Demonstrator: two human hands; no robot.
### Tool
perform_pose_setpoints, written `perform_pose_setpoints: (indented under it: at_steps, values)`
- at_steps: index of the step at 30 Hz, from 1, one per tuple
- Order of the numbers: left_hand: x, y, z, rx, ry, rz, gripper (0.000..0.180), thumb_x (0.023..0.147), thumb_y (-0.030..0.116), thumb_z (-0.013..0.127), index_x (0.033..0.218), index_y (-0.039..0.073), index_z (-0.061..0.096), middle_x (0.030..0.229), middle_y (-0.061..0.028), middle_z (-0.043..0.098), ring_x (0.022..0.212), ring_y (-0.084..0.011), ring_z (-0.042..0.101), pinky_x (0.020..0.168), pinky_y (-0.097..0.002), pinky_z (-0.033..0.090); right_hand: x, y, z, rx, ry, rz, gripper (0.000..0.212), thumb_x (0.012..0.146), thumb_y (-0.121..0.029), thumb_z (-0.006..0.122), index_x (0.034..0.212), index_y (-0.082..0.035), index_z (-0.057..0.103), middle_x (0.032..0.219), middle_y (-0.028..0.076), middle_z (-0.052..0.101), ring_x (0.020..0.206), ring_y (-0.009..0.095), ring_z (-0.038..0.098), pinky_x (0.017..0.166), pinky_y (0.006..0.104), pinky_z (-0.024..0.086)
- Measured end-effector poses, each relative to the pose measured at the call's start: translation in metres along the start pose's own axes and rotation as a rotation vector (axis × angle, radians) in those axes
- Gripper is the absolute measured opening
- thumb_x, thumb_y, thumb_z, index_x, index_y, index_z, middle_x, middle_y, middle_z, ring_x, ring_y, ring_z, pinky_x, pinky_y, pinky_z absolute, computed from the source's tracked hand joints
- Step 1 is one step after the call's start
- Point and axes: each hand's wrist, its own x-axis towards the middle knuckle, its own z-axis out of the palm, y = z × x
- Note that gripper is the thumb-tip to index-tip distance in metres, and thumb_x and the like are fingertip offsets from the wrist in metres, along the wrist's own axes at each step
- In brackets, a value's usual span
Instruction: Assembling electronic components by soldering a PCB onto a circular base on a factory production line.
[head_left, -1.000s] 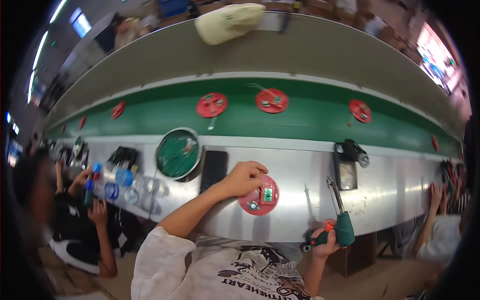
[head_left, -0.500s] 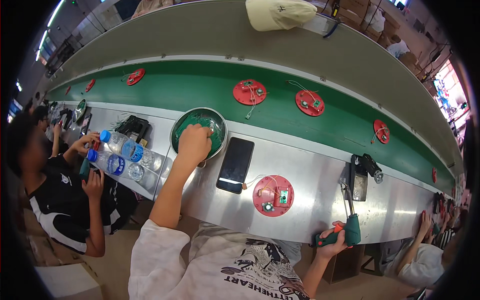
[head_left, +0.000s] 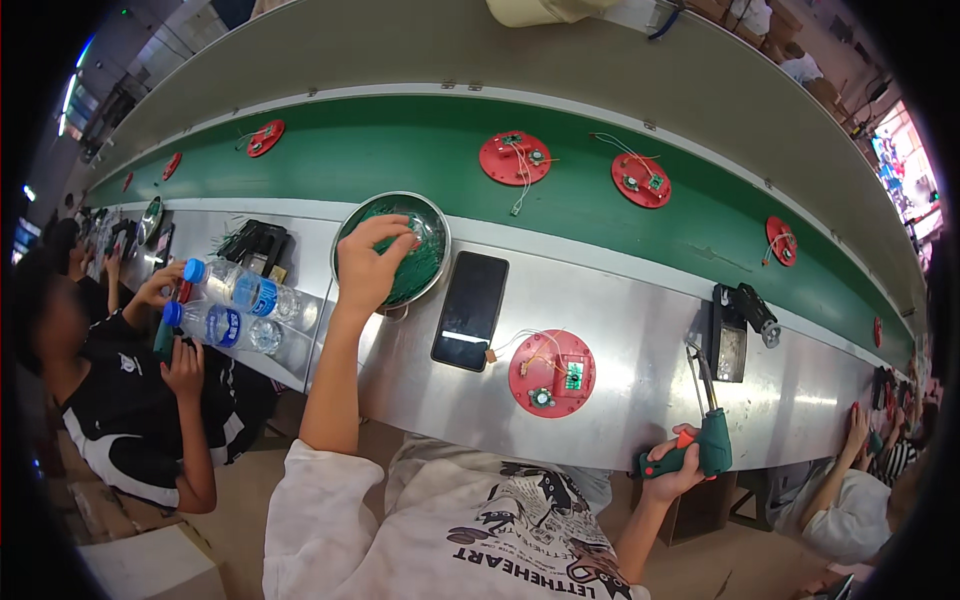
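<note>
The left hand (head_left: 370, 265) is over a round metal bowl (head_left: 446, 236) of thin green strands (head_left: 420, 278), its grip curled with the fingertips near the thumb; whether anything is pinched between them cannot be told. The right hand (head_left: 672, 472) has its grip wrapped around the handle of a dark green soldering gun (head_left: 714, 440) with a red trigger, the metal tip pointing up and away from the body, near a black holder with a metal tray (head_left: 729, 342). A flat red disc (head_left: 548, 378) carrying a small green circuit board (head_left: 574, 375) and pale wires lies untouched on the shiny metal desk (head_left: 630, 400), near its curved front edge; bare metal separates it from the soldering gun on its right. A black smartphone (head_left: 470, 310) lies between bowl and disc, a pale wire from the disc ending just beside its lower right side. Bowl and phone sit close to the desk's rear edge, beyond which a green strip (head_left: 400, 135) bears further red discs (head_left: 514, 158), spaced well apart. At the left, two clear plastic bottles (head_left: 245, 288) with blue caps lie on their sides, near a co-worker's hand (head_left: 183, 368). Their blue printed labels face upward; dark lettering and drawings also mark the wearer's white shirt (head_left: 480, 535), upside down in this view.
</note>
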Motion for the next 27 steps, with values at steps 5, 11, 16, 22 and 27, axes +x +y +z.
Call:
perform_pose_setpoints:
  at_steps: [5, 11, 16, 22, 27]
  values:
    - [-0.007, 0.014, -0.007, -0.01, 0.049, -0.116, 0.015, 0.094, 0.008, 0.071, 0.104, -0.002, 0.076, 0.095, -0.0154, 0.077, 0.079, -0.0202, 0.074, 0.072, -0.03, 0.056, 0.0, -0.005, 0.01, -0.011, -0.008, -0.006, 0.033, 0.102, -0.023, 0.052, 0.119, 0.005, 0.053, 0.103, 0.018, 0.061, 0.048, 0.014, 0.055, 0.042, 0.0267, 0.045]
    - [-0.008, 0.023, -0.012, -0.006, 0.074, -0.098, 0.018, 0.096, 0.008, 0.069, 0.107, -0.005, 0.074, 0.085, -0.0125, 0.077, 0.075, -0.0157, 0.072, 0.071, -0.0289, 0.056, 0.001, 0.0, 0.0, -0.025, -0.038, -0.01, 0.033, 0.102, -0.023, 0.052, 0.119, 0.005, 0.054, 0.103, 0.018, 0.061, 0.048, 0.014, 0.055, 0.042, 0.0264, 0.045]
    - [-0.003, 0.022, -0.018, 0.218, 0.004, 0.076, 0.013, 0.089, 0.006, 0.073, 0.1, 0.0, 0.077, 0.089, -0.0109, 0.076, 0.084, -0.0255, 0.071, 0.077, -0.0366, 0.055, 0.003, -0.001, 0.005, -0.038, -0.028, -0.014, 0.033, 0.102, -0.022, 0.052, 0.119, 0.005, 0.054, 0.104, 0.019, 0.061, 0.048, 0.015, 0.056, 0.042, 0.0262, 0.044]
    - [0.002, 0.01, -0.001, 0.493, -0.207, 0.351, 0.005, 0.082, 0.008, 0.074, 0.085, 0.009, 0.078, 0.092, -0.003, 0.069, 0.096, -0.0274, 0.061, 0.084, -0.0412, 0.048, 0.002, -0.003, 0.007, -0.038, -0.016, -0.011, 0.033, 0.102, -0.023, 0.053, 0.12, 0.005, 0.053, 0.104, 0.019, 0.062, 0.047, 0.015, 0.056, 0.042, 0.0261, 0.044]
    - [0.004, -0.002, 0.007, 0.615, -0.3, 0.355, 0.005, 0.081, 0.009, 0.072, 0.082, 0.009, 0.077, 0.093, -0.0042, 0.065, 0.096, -0.0265, 0.057, 0.084, -0.0409, 0.046, 0.001, -0.002, 0.006, -0.043, -0.027, -0.019, 0.035, 0.101, -0.025, 0.054, 0.12, 0.005, 0.053, 0.103, 0.019, 0.062, 0.047, 0.014, 0.056, 0.042, 0.0261, 0.044]
